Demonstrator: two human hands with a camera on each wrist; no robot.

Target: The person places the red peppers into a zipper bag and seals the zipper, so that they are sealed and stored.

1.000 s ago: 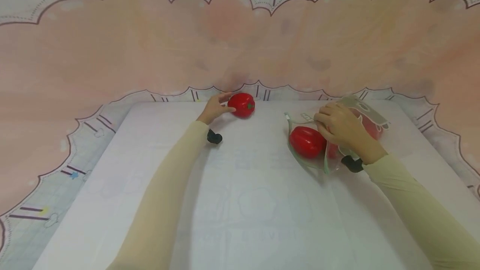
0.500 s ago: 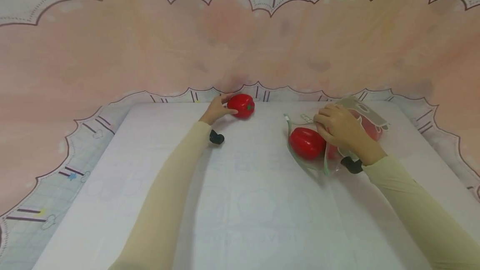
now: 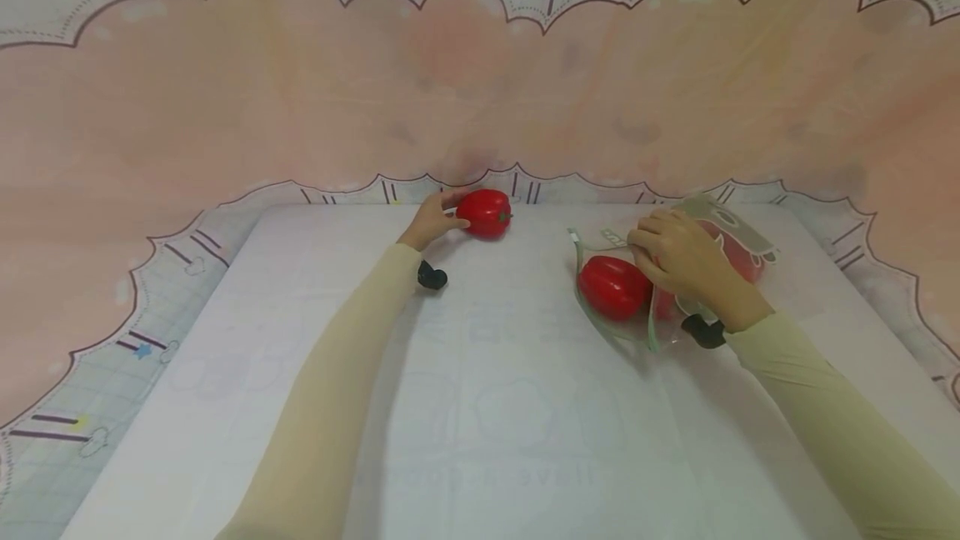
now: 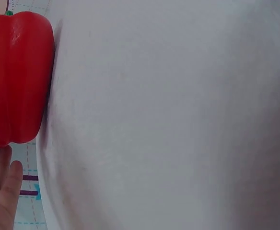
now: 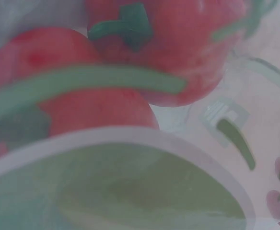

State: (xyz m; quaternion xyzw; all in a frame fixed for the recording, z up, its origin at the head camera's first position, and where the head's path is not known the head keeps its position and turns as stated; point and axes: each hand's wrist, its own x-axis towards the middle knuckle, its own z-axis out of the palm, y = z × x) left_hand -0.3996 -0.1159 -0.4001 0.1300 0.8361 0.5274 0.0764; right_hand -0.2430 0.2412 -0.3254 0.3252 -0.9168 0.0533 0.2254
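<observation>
A red bell pepper (image 3: pixel 483 213) lies on its side at the table's far edge. My left hand (image 3: pixel 433 223) holds its left side, thumb in front and fingers behind; in the left wrist view several fingers (image 4: pixel 3 184) show below the pepper (image 4: pixel 22 76). To the right lies a clear plastic bag (image 3: pixel 652 340) with green trim and prints. Another red bell pepper (image 3: pixel 615 286) sits inside its left end. My right hand (image 3: pixel 678 252) grips the bag's upper edge; its fingertips are partly hidden. Through the plastic, the right wrist view shows red peppers (image 5: pixel 178 72) with green stems.
A white-covered table (image 3: pixel 487 407) lies under both hands. A patterned peach cloth (image 3: pixel 480 90) hangs behind it. More red contents (image 3: pixel 738 257) show through the bag's far right part, beneath a large printed figure.
The pepper at my left hand has turned slightly, its stem now facing further right. The left hand has shifted a little right. My right hand and the bag stay in place.
</observation>
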